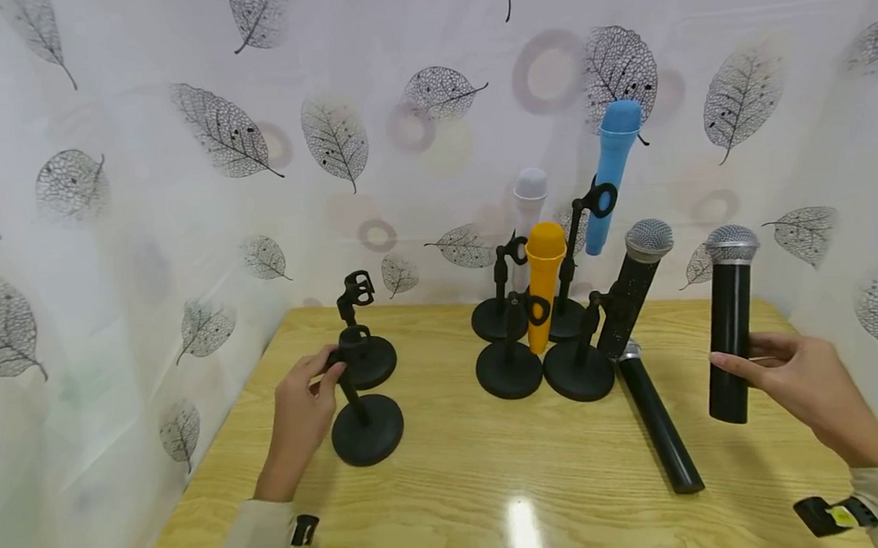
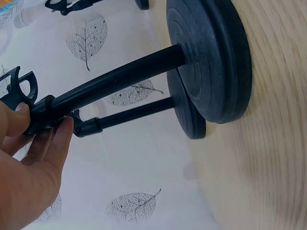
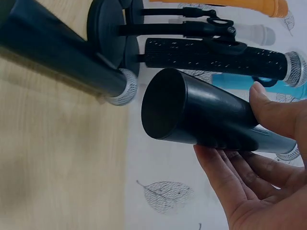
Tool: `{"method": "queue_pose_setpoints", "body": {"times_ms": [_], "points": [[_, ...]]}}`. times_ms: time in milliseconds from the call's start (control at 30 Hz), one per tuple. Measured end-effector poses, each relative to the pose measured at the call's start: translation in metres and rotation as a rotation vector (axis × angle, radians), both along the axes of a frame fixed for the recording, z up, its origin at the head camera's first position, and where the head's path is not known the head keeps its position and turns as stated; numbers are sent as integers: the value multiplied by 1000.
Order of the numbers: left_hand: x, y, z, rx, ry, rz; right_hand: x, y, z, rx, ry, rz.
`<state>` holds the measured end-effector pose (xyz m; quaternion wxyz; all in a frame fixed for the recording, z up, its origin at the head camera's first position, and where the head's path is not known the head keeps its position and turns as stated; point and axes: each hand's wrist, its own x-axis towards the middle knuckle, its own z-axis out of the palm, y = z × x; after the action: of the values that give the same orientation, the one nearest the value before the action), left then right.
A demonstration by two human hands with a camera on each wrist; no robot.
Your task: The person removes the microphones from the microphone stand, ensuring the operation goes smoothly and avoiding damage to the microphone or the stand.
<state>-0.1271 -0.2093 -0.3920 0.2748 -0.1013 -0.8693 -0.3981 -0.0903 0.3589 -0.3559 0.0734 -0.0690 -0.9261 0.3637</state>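
Note:
My left hand (image 1: 306, 402) pinches the top of a black microphone stand (image 1: 367, 428) near its clip; in the left wrist view the stand's round base (image 2: 211, 62) meets the table. Just behind it is a second empty stand (image 1: 372, 363). My right hand (image 1: 804, 381) grips a black microphone (image 1: 732, 326) with a silver mesh head, upright and above the table. In the right wrist view, thumb and fingers lie on opposite sides of that microphone's body (image 3: 206, 110). Another black microphone (image 1: 661, 428) lies on the table to its left.
Several stands hold microphones at the table's back: a white one (image 1: 530, 196), an orange one (image 1: 545, 277), a blue one (image 1: 611, 168) and a speckled black one (image 1: 634, 290). A leaf-patterned curtain (image 1: 434, 168) hangs behind the wooden table (image 1: 449, 502).

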Motion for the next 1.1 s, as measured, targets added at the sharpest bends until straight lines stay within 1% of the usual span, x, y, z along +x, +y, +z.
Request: {"method": "queue_pose_setpoints", "body": {"times_ms": [167, 400, 467, 633, 733, 967, 1100], "points": [[-1, -7, -1, 11, 18, 10, -2, 9, -13, 9, -67, 41], [-8, -18, -6, 38, 60, 17, -6, 16, -27, 17, -188, 87], [-10, -20, -6, 42, 65, 20, -7, 18, -31, 8, -237, 104], [-12, -25, -6, 48, 53, 20, -9, 20, -42, -27, -334, 133], [-14, -27, -6, 44, 47, 25, -10, 20, -48, -49, -377, 143], [-16, -29, -5, 49, 27, 39, -13, 16, -62, -57, -458, 167], [-16, -29, -5, 53, 10, 49, -14, 14, -67, -55, -481, 174]]}}
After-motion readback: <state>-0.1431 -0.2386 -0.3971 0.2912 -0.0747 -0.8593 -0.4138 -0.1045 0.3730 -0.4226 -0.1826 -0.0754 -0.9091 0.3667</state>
